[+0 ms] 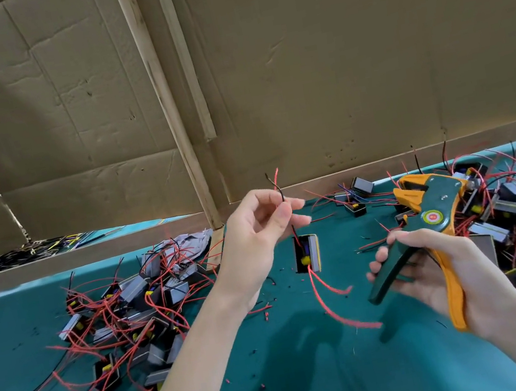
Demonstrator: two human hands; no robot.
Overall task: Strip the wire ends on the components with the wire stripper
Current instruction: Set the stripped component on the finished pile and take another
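Wire stripper [436, 198], green and orange, is held above the tabletop [317, 384] near its right side; the right hand [478, 277] has its grip curled round the two handles, which stand spread and unsqueezed. Just beyond, the left hand [256, 230] has its grip pinched on the red and black leads [277, 188] of one component [308, 253], which hangs below the fingers, well apart from the tool head. No wire sits in the tool, so this component appears not yet stripped. Short insulation scraps [265, 314] on the tabletop suggest earlier ends are done. Farther out lie a left pile [126, 318] and a right pile [512, 219]; which is finished cannot be told. A round sticker [432, 217] on the tool is illegible.
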